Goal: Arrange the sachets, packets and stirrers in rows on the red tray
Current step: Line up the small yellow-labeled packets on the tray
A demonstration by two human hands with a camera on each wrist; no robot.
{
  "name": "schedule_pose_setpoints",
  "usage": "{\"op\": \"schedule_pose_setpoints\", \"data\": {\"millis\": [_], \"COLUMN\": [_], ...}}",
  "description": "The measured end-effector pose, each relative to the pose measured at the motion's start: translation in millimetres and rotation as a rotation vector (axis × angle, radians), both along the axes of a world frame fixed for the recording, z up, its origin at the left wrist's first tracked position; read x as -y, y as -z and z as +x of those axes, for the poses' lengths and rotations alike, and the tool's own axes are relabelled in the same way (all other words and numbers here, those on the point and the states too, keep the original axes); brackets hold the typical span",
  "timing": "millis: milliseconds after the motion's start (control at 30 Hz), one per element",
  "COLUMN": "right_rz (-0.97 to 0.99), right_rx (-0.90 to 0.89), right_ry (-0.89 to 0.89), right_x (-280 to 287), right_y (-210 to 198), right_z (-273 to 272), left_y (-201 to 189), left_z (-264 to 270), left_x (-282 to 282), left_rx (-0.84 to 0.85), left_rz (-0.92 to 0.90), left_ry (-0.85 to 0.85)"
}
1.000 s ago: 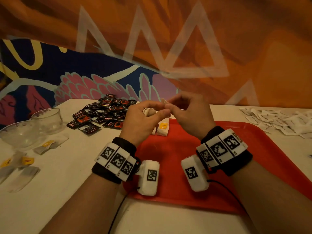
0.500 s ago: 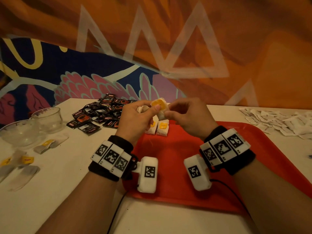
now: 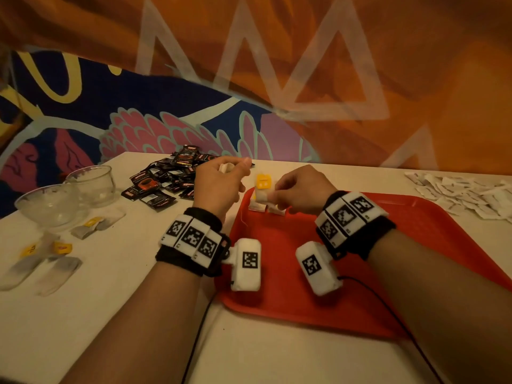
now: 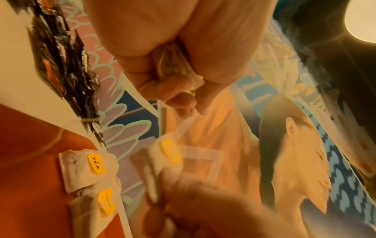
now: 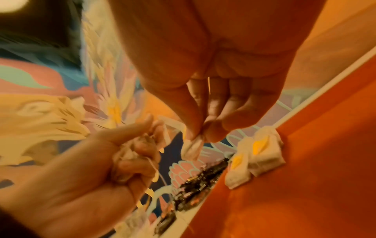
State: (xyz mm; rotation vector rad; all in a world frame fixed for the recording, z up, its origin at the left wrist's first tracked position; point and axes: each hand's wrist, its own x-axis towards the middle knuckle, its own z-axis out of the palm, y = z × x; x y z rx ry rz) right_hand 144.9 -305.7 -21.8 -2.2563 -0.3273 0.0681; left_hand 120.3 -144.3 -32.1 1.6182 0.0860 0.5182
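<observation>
The red tray lies in front of me with two tea bags side by side in its far left corner, seen too in the left wrist view and the right wrist view. My right hand pinches a tea bag with a yellow tag between thumb and fingers, just above those two. My left hand is up and to the left of the tray corner. It grips a bunch of crumpled tea bags in its fist.
A heap of black sachets lies at the back left of the white table. White packets are spread at the far right. Two glass bowls stand at the left, with loose tea bags in front of them.
The hands were together over the tray's far corner. They have parted: the right hand came away with one tea bag and went down toward the tray, the left hand drew back left.
</observation>
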Motion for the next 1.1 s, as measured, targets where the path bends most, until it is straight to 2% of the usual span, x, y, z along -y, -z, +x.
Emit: {"op": "schedule_pose_setpoints", "data": {"millis": [200, 267, 533, 633, 733, 867, 1000, 1100], "right_rz": [-0.328, -0.362, -0.462, -0.409, -0.560, -0.628, -0.576, -0.335], "right_rx": [-0.057, -0.061, -0.058, -0.055, -0.016, 0.006, 0.002, -0.036], "right_ry": [0.110, 0.151, 0.158, 0.123, 0.142, 0.167, 0.112, 0.019], "right_x": [-33, -41, -50, -50, -55, -57, -47, -35], "right_y": [17, 21, 21, 20, 19, 15, 2, -9], "right_z": [30, 36, 40, 36, 36, 36, 36, 29], "left_y": [2, 2, 2, 1, 2, 2, 2, 0], "left_z": [6, 6, 7, 6, 6, 7, 6, 5], "left_x": [-12, -14, -16, -17, -17, -18, -18, -15], "left_rx": [-0.083, -0.089, -0.107, -0.113, -0.120, -0.123, -0.145, -0.184], "left_rz": [-0.235, -0.263, -0.292, -0.286, -0.283, -0.293, -0.346, -0.392], "left_ry": [0.018, 0.023, 0.032, 0.036, 0.038, 0.047, 0.108, 0.160]}}
